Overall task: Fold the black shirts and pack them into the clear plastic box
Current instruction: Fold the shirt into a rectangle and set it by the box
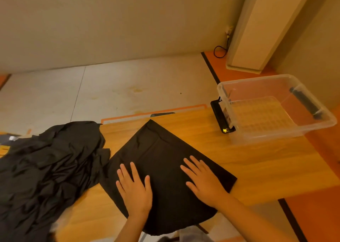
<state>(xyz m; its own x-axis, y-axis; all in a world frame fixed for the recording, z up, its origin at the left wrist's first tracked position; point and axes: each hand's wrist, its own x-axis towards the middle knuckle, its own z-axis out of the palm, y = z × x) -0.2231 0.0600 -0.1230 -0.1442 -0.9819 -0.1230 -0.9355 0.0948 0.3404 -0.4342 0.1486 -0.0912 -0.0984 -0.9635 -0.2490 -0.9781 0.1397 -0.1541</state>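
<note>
Black shirt (161,160) lies part-folded mid-desk (257,168); left hand (135,190) and right hand (204,181) press it flat, fingers straight, grasping nothing. Folding seems underway. Next likely another fold, then the empty clear box (276,109) at two o'clock.

I see one black shirt (161,149) lying flat on the counter (257,168). It is folded into a rough rectangle and turned so that one corner points away from me. Its near edge hangs just past the counter's front, and faint fold lines cross its far half. My left hand (135,192) and right hand (204,181) lie flat on it, fingers spread.

Touching its left side is a pile (49,168) of black shirts, crumpled and unfolded, spilling over the counter's left end.

The clear box (272,135) stands upright and open-topped at the counter's far right, well apart from the shirt. Its ribbed bottom shows through the walls, and a black latch (221,118) sits at each short end.
</note>
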